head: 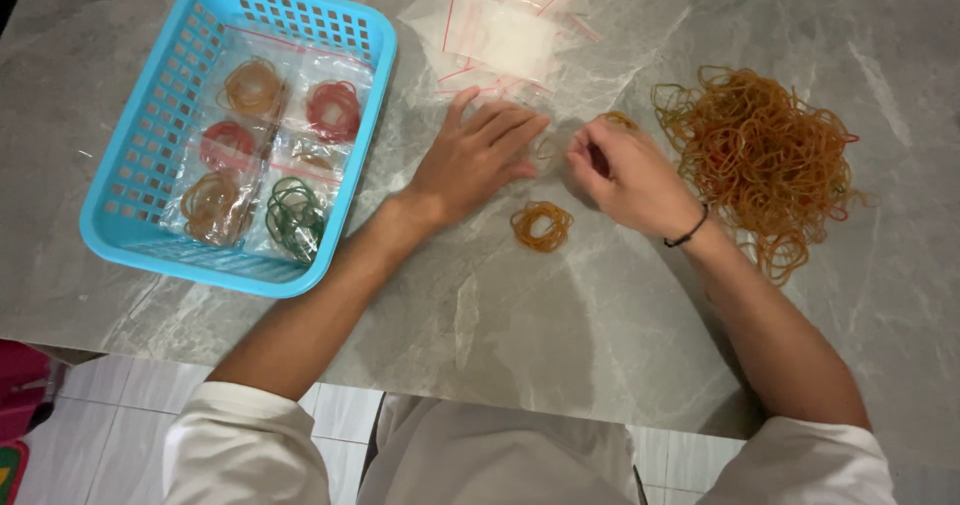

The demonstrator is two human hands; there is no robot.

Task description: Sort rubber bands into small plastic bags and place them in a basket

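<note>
My left hand (478, 155) lies flat on the grey marble table (560, 305), fingers spread, just below a pile of small clear zip bags (505, 30). My right hand (625, 170) is beside it with its fingers pinched on a thin rubber band (546, 148) near its fingertips. A small bunch of orange rubber bands (541, 226) rests on the table between and below both hands. A large tangled heap of orange and red rubber bands (765, 155) spreads to the right of my right hand.
A blue plastic basket (130, 165) at the left holds several clear bags, each with a bundle of orange, red or green bands. The table's near edge runs above my lap; white floor tiles (90, 435) show below.
</note>
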